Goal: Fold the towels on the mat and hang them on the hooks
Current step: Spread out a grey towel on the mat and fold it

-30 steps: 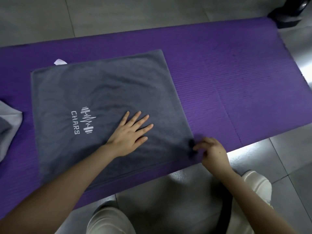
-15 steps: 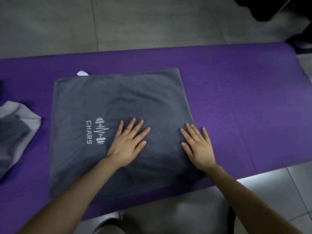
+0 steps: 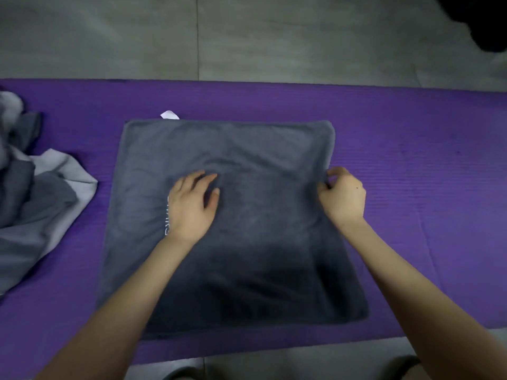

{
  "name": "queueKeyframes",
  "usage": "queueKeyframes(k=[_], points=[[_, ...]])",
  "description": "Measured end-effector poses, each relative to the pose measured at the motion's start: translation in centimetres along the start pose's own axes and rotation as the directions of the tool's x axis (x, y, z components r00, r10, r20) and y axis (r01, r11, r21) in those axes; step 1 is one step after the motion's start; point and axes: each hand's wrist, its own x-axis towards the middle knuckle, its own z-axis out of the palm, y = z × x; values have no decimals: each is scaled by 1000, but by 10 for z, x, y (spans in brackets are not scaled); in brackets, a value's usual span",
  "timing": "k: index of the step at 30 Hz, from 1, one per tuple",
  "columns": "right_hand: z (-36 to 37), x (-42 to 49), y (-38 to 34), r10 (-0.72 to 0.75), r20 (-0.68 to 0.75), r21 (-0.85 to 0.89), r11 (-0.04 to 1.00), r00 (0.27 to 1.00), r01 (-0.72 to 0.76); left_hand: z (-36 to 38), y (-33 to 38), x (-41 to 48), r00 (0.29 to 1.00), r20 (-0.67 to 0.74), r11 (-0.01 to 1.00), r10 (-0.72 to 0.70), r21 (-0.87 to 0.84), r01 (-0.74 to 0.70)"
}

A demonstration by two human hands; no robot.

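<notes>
A dark grey towel, folded to a near square, lies flat on the purple mat. A small white tag sticks out at its far left corner. My left hand rests on the towel's middle with fingers lightly bent, covering most of the white logo. My right hand pinches the towel's right edge about halfway along. A second, crumpled grey towel with a pale side lies on the mat at the far left. No hooks are in view.
Grey tiled floor lies beyond the mat and along its near edge. A dark object sits at the top right corner. My knees show at the bottom edge.
My right hand went from lying flat on the towel to pinching its right edge farther up. My left hand slid over the logo and its fingers bent. The view shifted left.
</notes>
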Motion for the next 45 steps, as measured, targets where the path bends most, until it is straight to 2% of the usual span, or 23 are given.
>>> queueKeyframes(k=[2, 4, 7, 9, 12, 16, 18, 21, 23, 25, 27, 28, 29, 30, 31, 32, 33, 34, 35, 38, 40, 42, 45], points=[[0, -19, -40, -162, -1, 7, 987, 987, 162, -19, -7, -10, 981, -97, 971, -166, -190, 146], [10, -40, -81, -347, 55, 52, 937, 936, 344, -37, -19, -22, 929, -81, 865, -361, -401, 301], [31, -68, -124, -513, 290, 116, 857, 808, 503, -57, -33, -40, 836, 66, 646, -545, -603, 468], [36, -76, -122, -515, 351, 23, 839, 782, 543, -65, -37, -49, 767, 186, 493, -614, -669, 557], [31, -84, -85, -391, 334, -165, 872, 858, 461, -74, -37, -59, 702, 315, 362, -639, -681, 636], [29, -107, -27, -195, 513, -156, 937, 836, 314, -83, -26, -74, 661, 443, 277, -605, -661, 697], [26, -112, -12, -195, 493, -192, 926, 848, 325, -87, -19, -84, 650, 497, 239, -575, -658, 715], [17, -114, -13, -304, 402, -364, 813, 864, 456, -97, -14, -101, 643, 530, 220, -553, -651, 726], [8, -119, -29, -367, 371, -271, 836, 853, 478, -104, -14, -112, 641, 530, 212, -555, -655, 725], [2, -128, -53, -390, 402, -83, 886, 828, 457, -111, -15, -121, 634, 534, 199, -559, -657, 728], [6, -141, -80, -424, 467, 63, 892, 776, 448, -116, -16, -128, 625, 540, 183, -564, -656, 732], [10, -148, -94, -416, 525, 134, 902, 743, 410, -118, -17, -130, 616, 543, 173, -571, -654, 737], [15, -155, -105, -370, 622, 209, 928, 690, 309, -119, -18, -131, 602, 547, 163, -582, -646, 745], [20, -162, -115, -296, 752, 251, 955, 589, 160, -119, -19, -132, 585, 552, 154, -594, -635, 757], [24, -166, -121, -216, 866, 223, 974, 450, 38, -118, -21, -134, 566, 559, 147, -606, -620, 770], [28, -166, -124, -159, 931, 169, 986, 328, -3, -116, -23, -134, 548, 568, 142, -615, -603, 785], [29, -164, -126, -132, 954, 134, 991, 269, 11, -114, -24, -134, 532, 578, 141, -618, -585, 799], [30, -158, -126, -133, 952, 127, 991, 276, 38, -111, -25, -134, 520, 590, 146, -617, -564, 813], [30, -151, -126, -151, 929, 138, 988, 338, 62, -108, -25, -134, 515, 600, 158, -612, -545, 823], [36, -116, -126, -210, 730, 167, 978, 651, 128, -99, -22, -134, 528, 613, 213, -588, -512, 832], [46, -87, -129, -245, 570, 206, 967, 784, 152, -92, -20, -135, 538, 603, 257, -588, -492, 832], [57, -62, -135, -290, 416, 224, 951, 862, 212, -87, -20, -134, 555, 582, 309, -594, -472, 825], [71, -33, -152, -339, 250, 183, 936, 907, 299, -82, -23, -130, 565, 573, 335, -594, -463, 821]])
